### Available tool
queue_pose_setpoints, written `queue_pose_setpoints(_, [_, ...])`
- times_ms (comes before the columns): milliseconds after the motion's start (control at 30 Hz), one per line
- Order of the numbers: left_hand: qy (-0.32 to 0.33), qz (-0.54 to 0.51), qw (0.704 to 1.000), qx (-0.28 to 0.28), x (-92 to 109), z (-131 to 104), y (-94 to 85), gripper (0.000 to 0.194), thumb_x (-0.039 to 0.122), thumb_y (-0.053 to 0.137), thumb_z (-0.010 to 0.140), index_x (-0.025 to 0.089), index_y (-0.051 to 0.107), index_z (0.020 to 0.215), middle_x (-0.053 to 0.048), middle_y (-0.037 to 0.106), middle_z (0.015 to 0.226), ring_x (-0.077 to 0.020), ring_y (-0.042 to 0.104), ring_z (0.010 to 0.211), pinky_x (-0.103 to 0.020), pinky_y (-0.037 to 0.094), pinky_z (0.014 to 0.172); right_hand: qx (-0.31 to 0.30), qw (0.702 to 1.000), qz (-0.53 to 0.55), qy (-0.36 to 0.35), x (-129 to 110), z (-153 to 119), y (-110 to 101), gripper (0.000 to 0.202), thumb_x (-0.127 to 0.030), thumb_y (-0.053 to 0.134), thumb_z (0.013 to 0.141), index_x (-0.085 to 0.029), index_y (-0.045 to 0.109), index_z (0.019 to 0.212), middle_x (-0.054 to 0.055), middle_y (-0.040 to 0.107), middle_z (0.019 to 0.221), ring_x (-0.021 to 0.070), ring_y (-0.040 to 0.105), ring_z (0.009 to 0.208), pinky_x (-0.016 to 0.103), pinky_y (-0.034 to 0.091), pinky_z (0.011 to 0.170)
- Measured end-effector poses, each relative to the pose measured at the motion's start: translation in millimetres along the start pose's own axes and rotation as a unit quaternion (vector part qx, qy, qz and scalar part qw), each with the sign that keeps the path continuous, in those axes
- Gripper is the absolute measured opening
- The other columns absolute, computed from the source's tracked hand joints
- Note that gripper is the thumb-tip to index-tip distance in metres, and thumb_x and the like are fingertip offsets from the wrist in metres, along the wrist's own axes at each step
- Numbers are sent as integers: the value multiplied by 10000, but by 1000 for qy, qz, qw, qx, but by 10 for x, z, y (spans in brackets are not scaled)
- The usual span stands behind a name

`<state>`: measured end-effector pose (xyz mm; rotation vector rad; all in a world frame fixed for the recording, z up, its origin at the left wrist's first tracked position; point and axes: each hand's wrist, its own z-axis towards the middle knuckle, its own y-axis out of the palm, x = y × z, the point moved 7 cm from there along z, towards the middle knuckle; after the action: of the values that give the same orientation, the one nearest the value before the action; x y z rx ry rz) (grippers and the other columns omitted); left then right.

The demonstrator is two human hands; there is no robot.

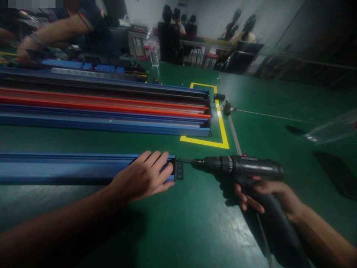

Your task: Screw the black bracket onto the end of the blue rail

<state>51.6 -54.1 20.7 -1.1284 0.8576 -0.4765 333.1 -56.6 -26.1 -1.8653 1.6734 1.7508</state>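
A long blue metal rail lies across the green table in front of me. My left hand presses down flat on its right end, fingers over the top. A small black end cap closes that end. My right hand grips the handle of a black cordless drill. The drill lies level and its bit touches the upper part of the end cap.
A stack of blue, red and black rails lies behind, ending at a yellow taped rectangle. Small black parts sit beside it. A clear plastic bag lies at right. Another person's arm works at far left; people sit in the background.
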Motion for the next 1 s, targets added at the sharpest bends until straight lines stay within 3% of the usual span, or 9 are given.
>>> queue_pose_setpoints(800, [-11, -10, 998, 58, 9, -33, 84, 308, 416, 555, 976, 135, 635, 1073, -229, 660, 1165, -343, 660, 1007, -483, 561, 828, -6, 1000, 13, -4, 29, 2, 15, 364, -251, 599, 785, -22, 759, 1019, 92, 745, 761, 101, 608, 492, 344, 600, 773])
queue_pose_setpoints(1000, [-21, -9, 990, 141, 23, -130, 33, 351, 416, 629, 941, 121, 624, 1131, -222, 632, 1236, -330, 620, 1131, -470, 528, 952, -17, 999, 28, -3, 49, -6, 14, 362, -244, 591, 783, -16, 755, 1012, 102, 750, 766, 101, 620, 494, 334, 601, 762])
